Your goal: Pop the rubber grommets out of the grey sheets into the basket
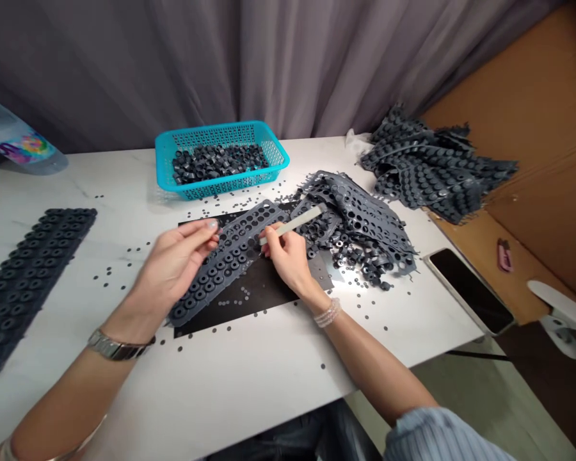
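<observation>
My right hand [288, 256] is closed around a pale flat stick-like tool [300, 221]. The tool's lower end meets a dark grey rubber sheet of round moulded parts [221, 272], which lies slantwise in front of me. My left hand [170, 262] is held over the left side of this sheet, thumb and fingers pinched together. What the pinch holds, if anything, is too small to make out. Beneath the sheet is a black mat [264, 285] sprinkled with tiny discs. Open round holes show along the sheet's far part, while raised rings fill its near part.
A blue basket [221, 192] holds many small black rings. Punched sheet scraps [365, 205] and loose rings [365, 259] lie to the right, with more sheets [432, 160] behind. Another full sheet [29, 282], a plastic bottle [24, 144] and a phone [470, 289] flank the work.
</observation>
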A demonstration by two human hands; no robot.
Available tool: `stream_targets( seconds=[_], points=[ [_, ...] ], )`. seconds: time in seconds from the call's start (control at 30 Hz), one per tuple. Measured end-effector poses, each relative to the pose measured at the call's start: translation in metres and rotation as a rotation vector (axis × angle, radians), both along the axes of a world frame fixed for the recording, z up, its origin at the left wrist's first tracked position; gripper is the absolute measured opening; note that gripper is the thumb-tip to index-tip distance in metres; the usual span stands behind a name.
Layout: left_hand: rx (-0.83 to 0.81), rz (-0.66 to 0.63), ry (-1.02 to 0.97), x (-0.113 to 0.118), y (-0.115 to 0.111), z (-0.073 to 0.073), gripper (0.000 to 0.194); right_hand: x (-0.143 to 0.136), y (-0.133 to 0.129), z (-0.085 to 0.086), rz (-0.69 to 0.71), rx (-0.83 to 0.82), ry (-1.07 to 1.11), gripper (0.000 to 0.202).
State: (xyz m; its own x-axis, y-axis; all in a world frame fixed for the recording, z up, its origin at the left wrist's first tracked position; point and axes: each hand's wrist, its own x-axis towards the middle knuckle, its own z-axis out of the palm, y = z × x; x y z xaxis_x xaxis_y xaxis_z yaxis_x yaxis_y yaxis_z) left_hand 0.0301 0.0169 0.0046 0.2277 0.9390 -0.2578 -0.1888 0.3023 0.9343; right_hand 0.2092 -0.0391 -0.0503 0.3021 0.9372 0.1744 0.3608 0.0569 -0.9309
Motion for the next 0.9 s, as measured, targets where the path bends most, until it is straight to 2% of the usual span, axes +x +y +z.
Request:
stream_targets(
  seconds=[0.1,0.2,0.33,0.47,0.6,0.7,0.77,0.8,0.87,0.9],
  points=[
    [-0.236,-0.132,-0.154,0.007,0.003,-0.008,0.004,0.007,0.003,0.0,-0.106,0.029,0.206,0.036],
    [-0.352,-0.11,-0.219,0.012,0.002,-0.009,0.012,0.012,0.005,0.0,-0.155,0.058,0.286,0.034],
    [-0.446,-0.059,-0.241,0.013,-0.001,-0.002,0.015,0.012,0.004,0.001,-0.162,0.051,0.306,0.034],
    [-0.451,-0.068,-0.246,0.009,-0.005,0.0,0.012,0.009,0.002,0.005,-0.152,0.055,0.297,0.034],
    [-0.339,-0.114,-0.143,0.013,-0.007,-0.008,0.008,0.013,0.002,0.011,-0.208,0.119,0.288,0.033],
    [-0.174,-0.161,-0.075,0.04,-0.005,-0.007,0.009,0.023,0.003,0.018,-0.322,0.227,0.307,0.031],
    [-0.034,-0.245,-0.023,0.065,-0.002,0.001,0.024,0.031,0.003,0.023,-0.418,0.308,0.33,0.029],
    [0.043,-0.326,0.018,0.075,0.001,0.007,0.031,0.034,0.002,0.025,-0.464,0.346,0.339,0.028],
    [0.261,-0.422,0.148,0.084,0.009,0.018,0.04,0.04,0.001,0.028,-0.53,0.398,0.339,0.028],
    [0.388,-0.426,0.242,0.082,0.013,0.022,0.042,0.041,0.001,0.028,-0.539,0.4,0.328,0.028]
  ],
)
